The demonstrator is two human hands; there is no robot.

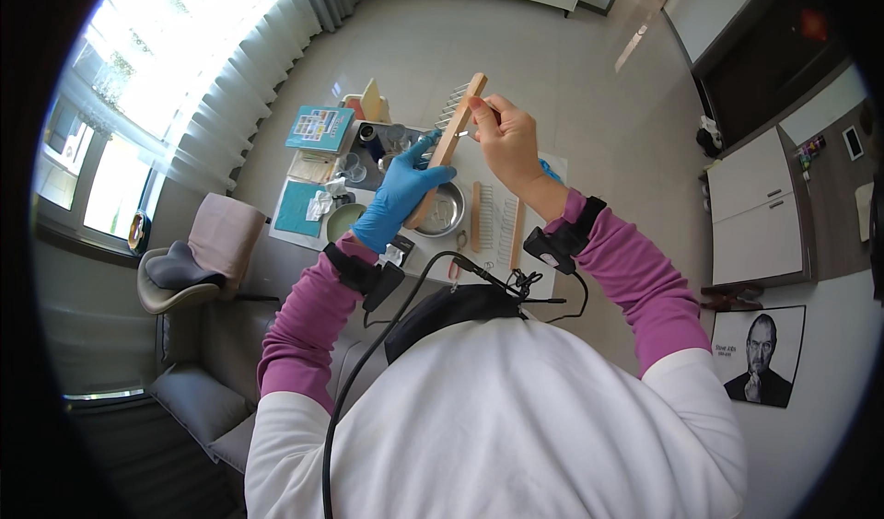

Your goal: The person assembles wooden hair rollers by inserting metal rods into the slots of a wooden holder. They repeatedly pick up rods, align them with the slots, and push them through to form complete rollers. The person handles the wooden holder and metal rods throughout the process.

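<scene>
My left hand (403,192), in a blue glove, is closed round a wooden bar (451,141) with a row of metal prongs along its far-left side. The bar is tilted above the table. My bare right hand (506,146) is closed beside the bar's upper part, thumb and fingers pinched. A small pale tip shows by its fingers, too small to name. Below the bar stands a steel bowl (447,210). Two more wooden bars lie right of it: one pronged bar (476,215) and another bar (517,235).
The white table (419,266) also holds a green bowl (344,221), a teal mat (301,208), crumpled tissue (319,205), a dark bottle (371,141), clear cups and a blue box (319,128). A padded chair (221,238) stands left. A black cable (405,307) crosses before my body.
</scene>
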